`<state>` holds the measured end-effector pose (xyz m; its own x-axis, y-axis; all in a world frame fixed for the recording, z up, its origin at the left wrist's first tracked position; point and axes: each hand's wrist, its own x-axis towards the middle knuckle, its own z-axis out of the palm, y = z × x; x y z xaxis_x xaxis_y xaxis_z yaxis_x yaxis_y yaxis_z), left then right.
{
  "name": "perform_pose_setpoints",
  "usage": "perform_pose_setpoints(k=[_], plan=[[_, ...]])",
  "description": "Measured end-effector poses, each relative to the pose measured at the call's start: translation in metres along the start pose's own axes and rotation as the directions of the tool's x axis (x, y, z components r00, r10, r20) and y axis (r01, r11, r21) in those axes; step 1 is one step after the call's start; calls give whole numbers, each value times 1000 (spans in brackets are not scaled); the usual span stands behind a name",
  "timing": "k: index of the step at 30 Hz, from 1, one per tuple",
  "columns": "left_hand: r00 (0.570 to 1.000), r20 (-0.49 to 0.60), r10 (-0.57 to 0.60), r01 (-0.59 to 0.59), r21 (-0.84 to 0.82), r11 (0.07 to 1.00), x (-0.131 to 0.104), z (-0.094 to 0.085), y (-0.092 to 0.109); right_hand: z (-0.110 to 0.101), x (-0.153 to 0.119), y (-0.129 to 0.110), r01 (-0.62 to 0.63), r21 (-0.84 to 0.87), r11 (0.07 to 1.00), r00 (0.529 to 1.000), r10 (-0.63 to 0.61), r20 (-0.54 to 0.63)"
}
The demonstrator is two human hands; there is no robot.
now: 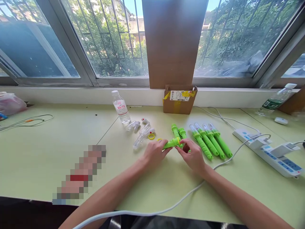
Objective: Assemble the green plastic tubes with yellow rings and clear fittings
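A short green plastic tube [169,144] is gripped in my left hand [154,152], lying nearly level just above the table. At its right end sits a yellow ring [178,140], where the fingertips of my right hand [193,156] are closed. Behind my hands lie more green tubes [174,129], partly covered by the held one. To the right, several green tubes with clear tips [202,140] lie side by side. Left of my hands are clear plastic pieces [143,135] and a loose yellow ring [151,136]; another is mostly hidden by my left hand.
A water bottle [121,107] and a cardboard box [179,101] stand toward the window. A power strip [269,152] with plugged chargers lies right. A white cable [190,192] crosses beneath my right forearm. Another bottle [276,100] stands far right; a blurred-out object [81,171] lies left.
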<state>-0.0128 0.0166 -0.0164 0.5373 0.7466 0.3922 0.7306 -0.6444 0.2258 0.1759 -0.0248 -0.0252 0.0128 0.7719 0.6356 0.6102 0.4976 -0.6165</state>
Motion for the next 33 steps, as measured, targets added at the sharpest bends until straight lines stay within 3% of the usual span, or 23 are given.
perform_pose_setpoints(k=[17, 24, 33], plan=[[984, 130, -121, 131, -69, 989, -1, -6, 8, -3, 2, -2, -54, 67, 996, 997, 51, 57], [968, 190, -167, 210, -237, 948, 0, -4, 6, -2, 2, 1, -96, 77, 992, 992, 89, 88], [963, 232, -136, 225, -416, 881, 4, -13, 6, -1, 3, 3, -130, 59, 990, 987, 123, 105]])
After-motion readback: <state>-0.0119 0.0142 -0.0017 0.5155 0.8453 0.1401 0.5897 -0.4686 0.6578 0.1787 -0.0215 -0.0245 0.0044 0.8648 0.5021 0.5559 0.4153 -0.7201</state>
